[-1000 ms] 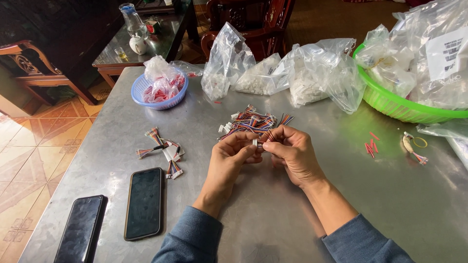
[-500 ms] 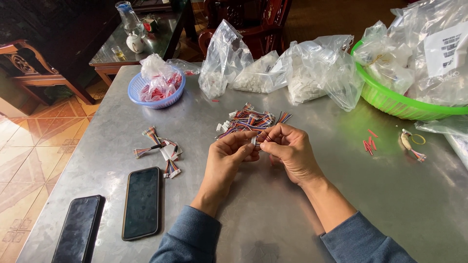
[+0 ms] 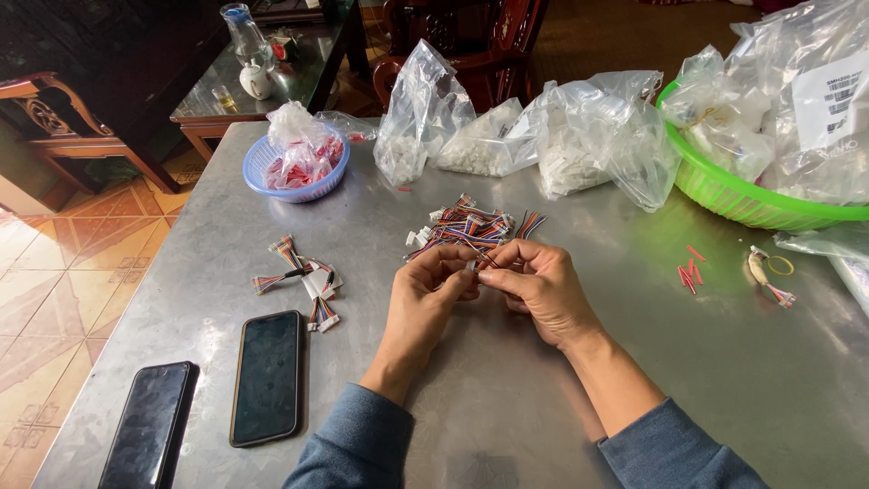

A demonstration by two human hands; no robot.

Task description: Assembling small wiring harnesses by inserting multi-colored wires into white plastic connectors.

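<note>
My left hand (image 3: 433,292) and my right hand (image 3: 540,288) meet over the middle of a grey metal table (image 3: 507,389). Both pinch one small wire harness with a white connector (image 3: 472,267) between the fingertips. Just beyond the hands lies a loose pile of multicoloured wire harnesses (image 3: 466,228). A smaller group of harnesses (image 3: 303,281) lies to the left of my left hand.
Two dark phones (image 3: 268,375) (image 3: 149,424) lie at the near left. A blue basket (image 3: 296,163) with red-and-white bags stands at the back left. Clear plastic bags of white parts (image 3: 543,136) line the back. A green basket (image 3: 751,195) holds more bags at right. Red bits (image 3: 690,272) lie nearby.
The hands stay together on the small harness, with only slight finger movement. The view has shifted a little.
</note>
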